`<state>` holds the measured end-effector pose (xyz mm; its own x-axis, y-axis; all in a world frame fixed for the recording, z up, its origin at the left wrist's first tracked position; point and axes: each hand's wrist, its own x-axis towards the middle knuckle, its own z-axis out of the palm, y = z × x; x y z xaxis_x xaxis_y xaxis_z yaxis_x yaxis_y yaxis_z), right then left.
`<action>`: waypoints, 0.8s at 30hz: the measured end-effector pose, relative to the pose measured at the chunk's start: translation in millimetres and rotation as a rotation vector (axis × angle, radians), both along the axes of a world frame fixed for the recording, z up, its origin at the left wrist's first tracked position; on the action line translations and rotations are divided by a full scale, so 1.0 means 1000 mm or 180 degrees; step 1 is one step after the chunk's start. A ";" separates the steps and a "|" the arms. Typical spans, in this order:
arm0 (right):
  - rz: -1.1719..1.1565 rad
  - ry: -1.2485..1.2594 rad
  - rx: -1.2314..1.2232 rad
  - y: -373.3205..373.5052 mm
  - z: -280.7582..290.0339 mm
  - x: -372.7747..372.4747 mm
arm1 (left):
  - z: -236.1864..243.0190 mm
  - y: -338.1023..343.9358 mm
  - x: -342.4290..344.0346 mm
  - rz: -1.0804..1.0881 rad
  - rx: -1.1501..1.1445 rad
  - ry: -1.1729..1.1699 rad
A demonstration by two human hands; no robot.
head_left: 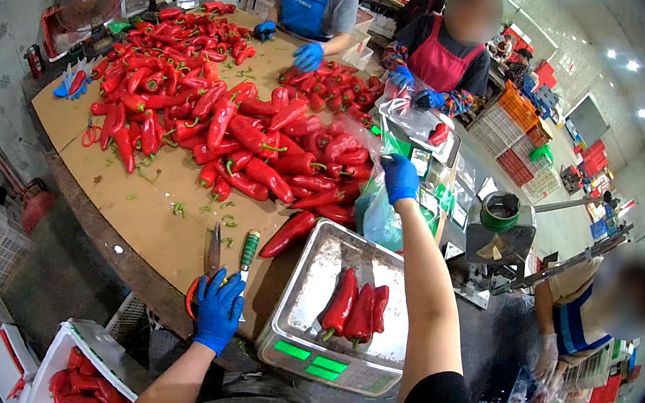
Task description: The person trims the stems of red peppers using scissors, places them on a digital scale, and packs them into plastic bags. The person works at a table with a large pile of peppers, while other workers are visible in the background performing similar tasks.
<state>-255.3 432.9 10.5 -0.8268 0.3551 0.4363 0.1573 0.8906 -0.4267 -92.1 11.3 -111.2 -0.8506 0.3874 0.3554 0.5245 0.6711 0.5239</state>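
Observation:
My left hand (218,311), in a blue glove, lies at the table's front edge with its fingers stretched over the handles of red-handled scissors (213,250). Just beyond its fingertips is a green-handled tool (249,251). My right arm reaches forward, and the gloved right hand (399,178) pinches a clear plastic bag (359,134) that trails left over the peppers. Between my arms stands a scale with a metal tray (318,284); three long red peppers (360,314) lie on it. One more red pepper (288,234) rests against the tray's left side.
A large heap of red peppers (257,137) covers the table (114,204). More plastic bags (382,219) hang beyond the scale. Lower left, a white box (82,332) holds peppers. Two people work across the table; another person (572,314) is at the right, beside a tape dispenser-like device (501,220).

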 end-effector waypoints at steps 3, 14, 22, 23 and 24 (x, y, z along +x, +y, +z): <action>0.0344 0.0533 -0.1748 0.013 0.024 0.009 | 0.001 0.001 0.003 0.0028 0.0096 -0.0030; 0.0920 0.1194 -0.2288 -0.075 0.083 0.084 | 0.125 0.072 -0.031 -0.0357 0.2381 -0.0412; 0.1616 -0.0099 -0.2496 -0.130 0.051 0.114 | 0.131 0.138 -0.107 -0.0801 0.4346 -0.2596; 0.1444 0.0115 -0.2370 -0.103 0.040 0.108 | 0.128 0.136 -0.110 -0.0779 0.4656 -0.2635; 0.0922 0.0228 -0.2351 -0.060 0.032 0.103 | 0.142 0.123 -0.105 -0.1004 0.4299 -0.2633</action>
